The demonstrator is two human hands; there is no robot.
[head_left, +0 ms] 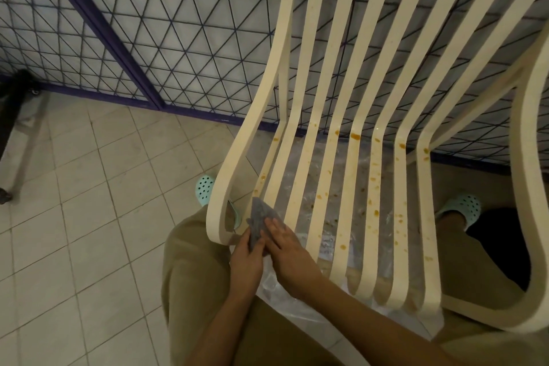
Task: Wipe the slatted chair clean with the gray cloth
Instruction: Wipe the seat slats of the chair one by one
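A: Chair position?

B: Slatted chair (341, 116), cream-coloured, directly ahead of the person, seat slats running toward the camera, back slats rising to the top of view. A grid-patterned panel (166, 27) with a dark purple frame stands behind it. Pale tiled floor (89, 187) to the left.

A: Condition of the slats?

B: Orange-brown spots and smears scattered over the middle and right seat slats, heaviest near the bend where seat meets back. The leftmost slats look cleaner. Crinkled clear plastic sheet (300, 187) shows through the gaps, under the seat.

A: The cloth?

B: Gray cloth (261, 221) sits at the front left of the seat, on the first narrow slats just beside the curved left armrest loop. It is bunched, with one end pointing up the slat.

A: Hands?

B: Left hand (246, 258) grips the lower end of the cloth, fingers curled around it. Right hand (286, 246) lies flat, fingers extended, pressing the cloth's right side down onto the slat. Both forearms enter from the bottom of the frame, the right one crossing from lower right.

A: Anything else in view?

B: Tan trousers (193, 276), legs on either side of the seat front. Mint-green perforated clogs: one (205, 189) left of the armrest, one (463, 208) seen through the right armrest loop. A dark object at far left edge; cannot tell what.
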